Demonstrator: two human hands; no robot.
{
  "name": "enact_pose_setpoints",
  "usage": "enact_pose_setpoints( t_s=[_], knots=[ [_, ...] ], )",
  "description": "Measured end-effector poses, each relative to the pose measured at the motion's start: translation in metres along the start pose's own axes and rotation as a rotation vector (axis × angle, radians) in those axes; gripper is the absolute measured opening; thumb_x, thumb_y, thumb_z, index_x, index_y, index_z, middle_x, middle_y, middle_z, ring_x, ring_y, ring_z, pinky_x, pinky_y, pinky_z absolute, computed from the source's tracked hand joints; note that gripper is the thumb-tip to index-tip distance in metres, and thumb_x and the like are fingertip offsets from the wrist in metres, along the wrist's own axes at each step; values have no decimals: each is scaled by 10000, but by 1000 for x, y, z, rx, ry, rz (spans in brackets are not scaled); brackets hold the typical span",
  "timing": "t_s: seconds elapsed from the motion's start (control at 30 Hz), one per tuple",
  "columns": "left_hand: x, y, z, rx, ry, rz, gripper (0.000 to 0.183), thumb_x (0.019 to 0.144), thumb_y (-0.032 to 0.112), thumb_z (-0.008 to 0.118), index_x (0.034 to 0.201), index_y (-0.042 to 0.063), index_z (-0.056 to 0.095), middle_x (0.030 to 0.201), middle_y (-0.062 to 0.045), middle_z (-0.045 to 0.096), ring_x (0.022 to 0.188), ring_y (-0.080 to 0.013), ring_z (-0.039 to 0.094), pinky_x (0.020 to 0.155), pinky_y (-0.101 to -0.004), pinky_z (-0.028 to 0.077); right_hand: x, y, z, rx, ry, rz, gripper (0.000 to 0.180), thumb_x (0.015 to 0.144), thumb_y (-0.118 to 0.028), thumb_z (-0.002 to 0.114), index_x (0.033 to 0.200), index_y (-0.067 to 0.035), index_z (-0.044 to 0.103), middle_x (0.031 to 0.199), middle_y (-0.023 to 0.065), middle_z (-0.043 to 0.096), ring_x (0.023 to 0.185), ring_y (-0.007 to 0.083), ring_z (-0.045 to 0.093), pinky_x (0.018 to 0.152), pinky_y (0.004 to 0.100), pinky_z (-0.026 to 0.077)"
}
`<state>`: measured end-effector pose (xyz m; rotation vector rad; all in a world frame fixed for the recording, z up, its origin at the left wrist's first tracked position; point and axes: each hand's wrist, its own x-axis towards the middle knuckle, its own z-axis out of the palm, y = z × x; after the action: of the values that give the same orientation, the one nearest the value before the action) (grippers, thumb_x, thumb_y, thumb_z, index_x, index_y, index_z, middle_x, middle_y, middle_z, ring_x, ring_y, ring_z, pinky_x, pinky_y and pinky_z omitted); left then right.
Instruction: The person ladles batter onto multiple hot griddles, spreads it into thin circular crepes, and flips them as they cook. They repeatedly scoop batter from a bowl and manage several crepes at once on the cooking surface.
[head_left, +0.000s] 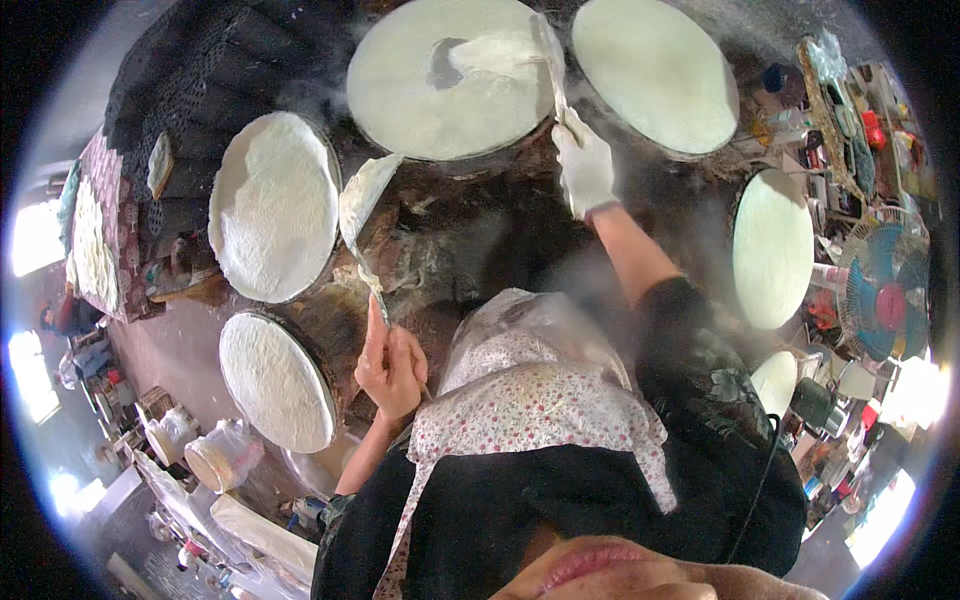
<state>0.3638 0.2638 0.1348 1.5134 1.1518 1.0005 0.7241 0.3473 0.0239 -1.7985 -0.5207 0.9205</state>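
Note:
My left hand, bare, grips the handle of a batter-coated ladle, whose bowl is tilted beside a round griddle covered with white batter. My right hand, in a white glove, holds a batter-smeared spreader on its edge over the large top griddle. Pale batter covers most of that griddle; a thicker white streak and a dark grey patch lie near its middle. Another coated griddle stands to its right.
More coated griddles stand at lower left and at right. Steam rises around the dark stove top. An electric fan is at far right. White folded sheets lie on a cloth at far left. A lidded bucket stands at lower left.

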Motion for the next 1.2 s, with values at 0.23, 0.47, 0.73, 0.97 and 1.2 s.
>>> enact_pose_setpoints(
  t_s=[0.23,0.47,0.73,0.97,1.2],
  knots=[
    [-3,-14,-21,-33,-46,16,554,1078,-56,478,1626,-33,403,588,10,526,456,-39,455,434,-221,338,17,-30,28,-526,-103,-383,447,1055,-312,585,1433,-80,643,1382,195,689,1293,333,661,1071,370,513],
    [7,-18,-36,-31,-34,25,535,1080,-59,477,1613,-43,422,594,9,531,455,-44,453,435,-222,339,-26,17,64,-466,37,-439,461,1046,-272,633,1471,-94,615,1291,185,737,1223,316,710,1038,391,534],
    [10,-9,-33,-24,-24,41,537,1086,-56,474,1620,-32,419,601,20,530,462,-42,445,446,-225,343,24,-10,30,-683,2,-335,455,1049,-397,582,1392,-119,693,1224,229,737,1088,425,717,969,477,552],
    [-5,-21,-20,-56,-17,25,547,1066,-81,464,1610,-33,438,596,11,522,478,-54,477,461,-236,347,37,-32,16,-908,-124,-442,458,1055,-532,545,1402,-270,687,1021,202,761,948,408,732,837,508,562],
    [-23,-32,-4,55,23,-41,571,1044,-89,476,1610,-14,453,599,19,536,467,-64,471,457,-239,346,39,-5,18,-988,-197,-580,392,1054,-505,550,1359,-318,711,928,166,767,843,391,743,737,496,579]
  ],
)
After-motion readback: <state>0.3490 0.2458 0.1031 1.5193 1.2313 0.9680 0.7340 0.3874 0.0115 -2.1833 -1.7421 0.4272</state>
